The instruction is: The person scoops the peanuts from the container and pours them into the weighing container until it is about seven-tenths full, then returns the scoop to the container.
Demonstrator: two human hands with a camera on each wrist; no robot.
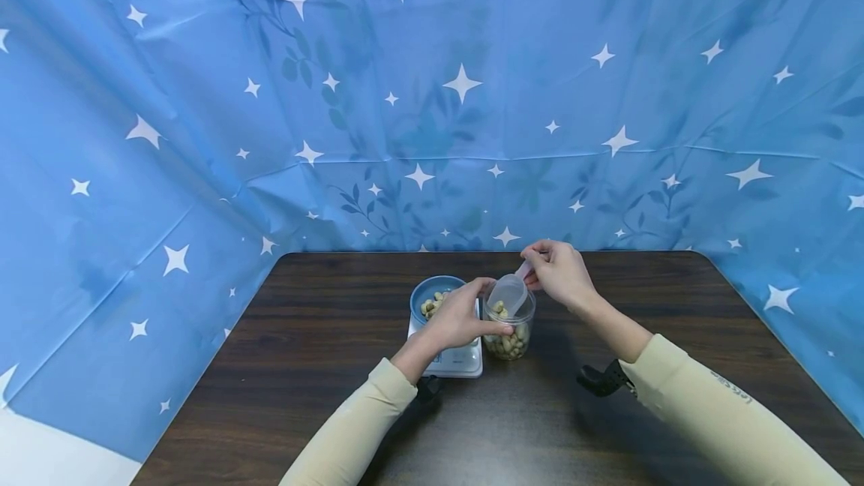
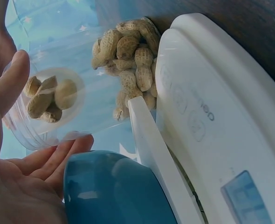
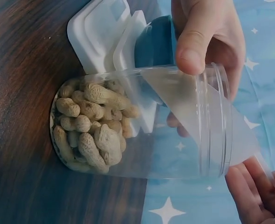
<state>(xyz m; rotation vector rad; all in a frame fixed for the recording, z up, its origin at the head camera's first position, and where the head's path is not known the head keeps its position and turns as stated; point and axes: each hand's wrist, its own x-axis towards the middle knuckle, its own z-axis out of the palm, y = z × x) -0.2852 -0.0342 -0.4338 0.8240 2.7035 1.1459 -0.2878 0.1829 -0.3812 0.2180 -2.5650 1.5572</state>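
A clear jar (image 3: pixel 175 158) stands upright on the table, with peanuts in their shells (image 3: pixel 88 126) filling its lower part. My left hand (image 1: pixel 459 319) grips it near the rim, thumb on the near side and fingers round the far side. My right hand (image 1: pixel 560 274) pinches the handle of a whitish translucent scoop (image 1: pixel 510 294). The scoop's bowl dips through the jar's mouth at a slant, above the heaped nuts. A few peanuts (image 2: pixel 49 100) show at the scoop in the left wrist view.
Just left of the jar is a white kitchen scale (image 1: pixel 464 363) with a small display. A blue bowl (image 1: pixel 421 294) holding several peanuts sits on it, partly behind my left hand. Beyond the dark wooden table (image 1: pixel 304 366) hangs a blue star-patterned cloth (image 1: pixel 432 133).
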